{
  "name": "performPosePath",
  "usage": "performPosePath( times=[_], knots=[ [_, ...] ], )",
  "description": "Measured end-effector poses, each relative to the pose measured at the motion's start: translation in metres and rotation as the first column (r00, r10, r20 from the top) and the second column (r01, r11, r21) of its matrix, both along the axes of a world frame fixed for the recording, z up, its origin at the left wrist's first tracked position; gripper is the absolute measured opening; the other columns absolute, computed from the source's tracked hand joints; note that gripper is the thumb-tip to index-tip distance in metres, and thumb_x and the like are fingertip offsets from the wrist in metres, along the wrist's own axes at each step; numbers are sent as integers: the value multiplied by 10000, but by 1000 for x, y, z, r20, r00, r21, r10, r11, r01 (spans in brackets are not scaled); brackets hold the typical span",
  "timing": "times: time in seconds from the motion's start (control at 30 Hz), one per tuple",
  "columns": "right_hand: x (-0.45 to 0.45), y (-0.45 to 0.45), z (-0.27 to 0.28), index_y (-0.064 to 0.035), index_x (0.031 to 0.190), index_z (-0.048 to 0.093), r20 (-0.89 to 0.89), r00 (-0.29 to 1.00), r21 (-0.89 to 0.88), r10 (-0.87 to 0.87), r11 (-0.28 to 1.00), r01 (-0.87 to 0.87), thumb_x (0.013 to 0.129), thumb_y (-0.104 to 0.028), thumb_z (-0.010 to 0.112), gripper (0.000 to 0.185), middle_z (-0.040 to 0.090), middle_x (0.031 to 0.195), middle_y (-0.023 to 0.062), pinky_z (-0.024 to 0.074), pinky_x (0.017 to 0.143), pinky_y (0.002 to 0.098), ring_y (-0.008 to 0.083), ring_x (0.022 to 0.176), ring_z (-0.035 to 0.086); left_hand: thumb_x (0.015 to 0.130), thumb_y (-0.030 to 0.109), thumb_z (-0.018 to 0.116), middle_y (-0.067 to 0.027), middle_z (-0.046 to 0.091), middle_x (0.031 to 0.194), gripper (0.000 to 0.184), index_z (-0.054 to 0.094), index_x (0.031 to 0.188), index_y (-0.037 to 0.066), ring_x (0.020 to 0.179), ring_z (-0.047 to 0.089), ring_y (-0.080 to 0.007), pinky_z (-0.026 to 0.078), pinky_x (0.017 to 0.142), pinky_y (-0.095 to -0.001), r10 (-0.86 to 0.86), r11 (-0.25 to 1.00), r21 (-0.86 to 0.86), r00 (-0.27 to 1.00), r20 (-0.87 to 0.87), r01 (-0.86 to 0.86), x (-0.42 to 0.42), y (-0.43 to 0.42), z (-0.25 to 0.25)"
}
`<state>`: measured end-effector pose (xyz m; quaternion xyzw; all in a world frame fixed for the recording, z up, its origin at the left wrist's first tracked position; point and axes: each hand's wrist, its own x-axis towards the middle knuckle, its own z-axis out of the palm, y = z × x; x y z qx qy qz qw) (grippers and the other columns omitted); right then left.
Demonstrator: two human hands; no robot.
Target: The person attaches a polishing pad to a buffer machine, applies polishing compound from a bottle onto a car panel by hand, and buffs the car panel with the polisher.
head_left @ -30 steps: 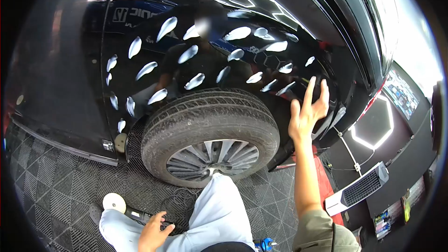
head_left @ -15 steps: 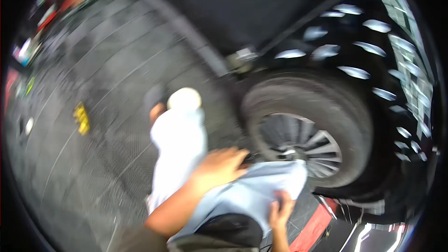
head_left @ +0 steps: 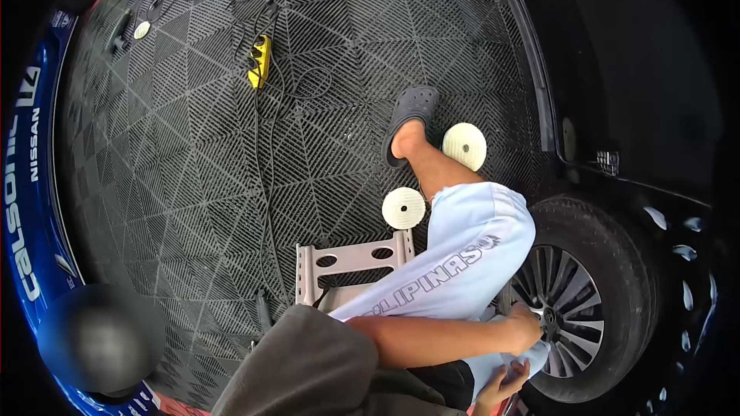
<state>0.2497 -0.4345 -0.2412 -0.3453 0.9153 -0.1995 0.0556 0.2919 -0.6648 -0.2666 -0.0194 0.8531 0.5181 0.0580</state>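
Nearest, a brown-grey fabric sleeve [head_left: 301, 362], bare forearm laid across the lap. Left hand [head_left: 524, 327] at its end, low by the knee, fingers curled inward and mostly hidden — cannot tell whether they pinch anything. Right hand [head_left: 505, 387] just below, thumb and fingers loosely spread, nothing seen in it; propped by the leg for ease, probably. Light-blue trousers with dark outlined lettering [head_left: 455, 262] cover the bent leg, folded, it seems, to let the body sit close in. Black-tyred wheel with silver spokes [head_left: 632, 300] just beyond the left hand; contact cannot be told. Beige plastic stool with oval holes [head_left: 354, 258] partly behind the thigh, low, which would suit a sitter at wheel height. Two cream round pads, one [head_left: 465, 137] beside the ankle and dark grey clog [head_left: 420, 100], the other [head_left: 395, 216] near the stool; ribbed faces up, likely to spare them the ribbed grey floor tiles [head_left: 193, 146]. Black car body [head_left: 647, 69] alongside, white dabs [head_left: 684, 252] set apart above the tyre, perhaps for even cover. Farther, a yellow power strip [head_left: 264, 62] with trailing cables — well apart from the feet. Farthest, a blue car with white lettering [head_left: 23, 208].
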Motion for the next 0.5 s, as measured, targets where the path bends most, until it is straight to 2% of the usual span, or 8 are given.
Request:
performPosePath(
  times=[0.03,0.17,0.23,0.37,0.43,0.5],
  knots=[
    [0,-1,0,7,1370,403,-10,1000,4,3,1000,-3,897,-139,589,528,494,1032,100,400,737,315,194,906,475,640,195,763,-82,706,1005,462,680,1086,106,970,670,-246,485,720,-427,21,1000,-13,999,-26,-22,-4,2,1],
    [4,-5,-2,25,1344,408,-40,999,22,7,1000,-6,906,-140,585,501,501,1047,117,399,781,331,210,934,481,665,217,765,-50,710,1023,450,681,1097,121,986,667,-229,487,704,-418,66,996,59,997,-36,-64,-5,3,3],
    [7,-6,-3,35,1331,411,-49,999,34,12,999,-11,910,-141,583,488,505,1055,126,398,804,339,218,949,484,650,232,763,-67,677,986,483,645,1096,90,940,662,-231,464,789,-414,47,997,67,998,-45,-44,1,-4,7],
    [10,-6,-4,53,1306,415,-62,998,60,32,998,-28,918,-142,580,464,513,1070,143,397,848,355,233,977,490,661,257,763,-68,670,999,512,630,1126,87,952,658,-236,456,786,-423,55,995,82,996,-74,-49,-4,3,6],
    [8,-6,-3,63,1293,418,-75,996,69,44,997,-39,923,-142,578,453,517,1077,151,396,870,363,241,992,493,576,268,857,-30,711,1045,527,719,1065,132,985,665,-225,485,721,-421,109,992,76,992,-57,-104,-14,12,6],
    [4,-6,-2,72,1281,420,-87,994,74,60,996,-53,927,-143,576,442,521,1085,160,396,892,371,249,1006,496,581,270,857,-25,712,1044,498,729,1043,136,982,664,-223,486,718,-418,124,990,73,991,-43,-120,-18,14,7]
  ],
)
